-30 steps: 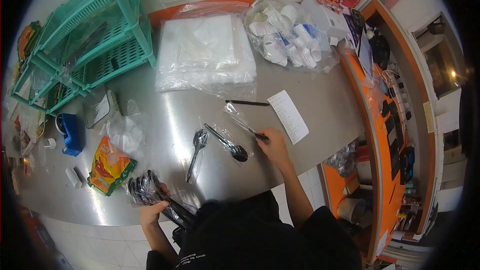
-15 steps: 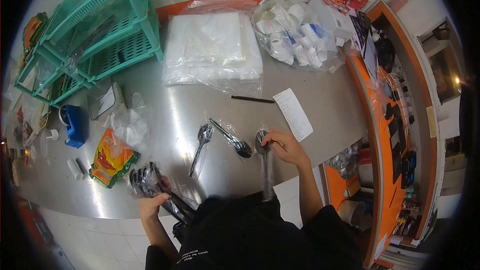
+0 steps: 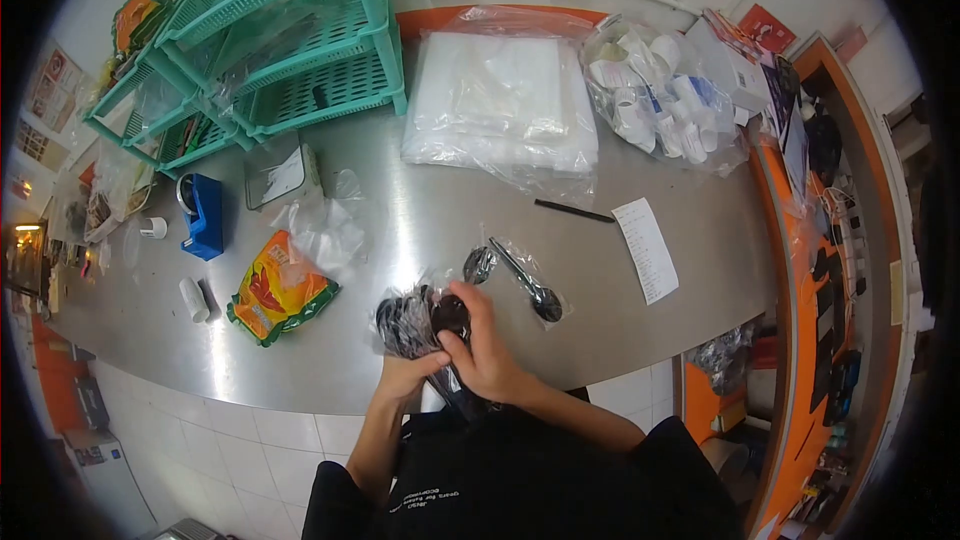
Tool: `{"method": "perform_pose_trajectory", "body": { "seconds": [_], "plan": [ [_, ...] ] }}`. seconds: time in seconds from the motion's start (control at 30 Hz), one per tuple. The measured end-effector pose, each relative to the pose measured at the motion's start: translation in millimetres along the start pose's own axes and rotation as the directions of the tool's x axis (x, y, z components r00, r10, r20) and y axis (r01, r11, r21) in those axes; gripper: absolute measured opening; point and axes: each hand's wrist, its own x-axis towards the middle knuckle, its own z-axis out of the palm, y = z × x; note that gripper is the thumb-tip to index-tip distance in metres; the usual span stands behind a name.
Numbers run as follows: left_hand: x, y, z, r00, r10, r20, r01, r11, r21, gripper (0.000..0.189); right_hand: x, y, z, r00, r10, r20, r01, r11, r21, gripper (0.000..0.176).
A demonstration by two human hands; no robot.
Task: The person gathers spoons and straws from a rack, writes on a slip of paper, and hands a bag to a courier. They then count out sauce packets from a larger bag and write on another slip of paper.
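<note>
Grips a bunch of wrapped black spoons [image 3: 403,322] in the left hand [image 3: 413,372], clasping a single spoon [image 3: 451,314] against it with the right hand [image 3: 484,348].
Has a partly hidden spoon [image 3: 479,264] just beyond, then another wrapped spoon [image 3: 543,301] on the metal table [image 3: 610,335].

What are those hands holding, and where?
Left hand: wrapped black spoons, by their handles just below the bowls. Right hand: another spoon, at its bowl.
</note>
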Motion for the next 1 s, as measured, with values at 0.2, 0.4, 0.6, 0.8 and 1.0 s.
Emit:
{"method": "perform_pose_trajectory", "body": {
  "seconds": [0.2, 0.4, 0.6, 0.8, 1.0],
  "plan": [
    [-19, 1, -7, 0.984, -0.145, -0.105, 0.148, 0.989, 0.018, 0.081, -2, 12, 3, 0.952, 0.042, 0.302, -0.024, 0.998, -0.065, 0.05],
    [-21, 3, -35, 0.982, -0.076, -0.171, 0.054, 0.99, -0.129, 0.046, 33, 84, -7, 0.946, 0.325, 0.003, -0.223, 0.655, -0.722, 0.045],
    [-14, 44, -35, 0.96, 0.018, -0.281, 0.059, 0.963, 0.264, 0.046, 55, 71, -46, 0.851, 0.388, 0.355, -0.252, 0.893, -0.372, 0.019],
    [0, 28, -4, 0.993, -0.119, -0.013, 0.118, 0.946, 0.301, 0.067, 61, 10, -56, 0.854, -0.171, 0.491, 0.12, 0.984, 0.134, 0.02],
    [-1, 12, 14, 0.937, -0.256, 0.239, 0.308, 0.927, -0.214, 0.061, 33, 7, -42, 0.909, -0.387, 0.152, 0.4, 0.915, -0.06, 0.03]
  ]
}}
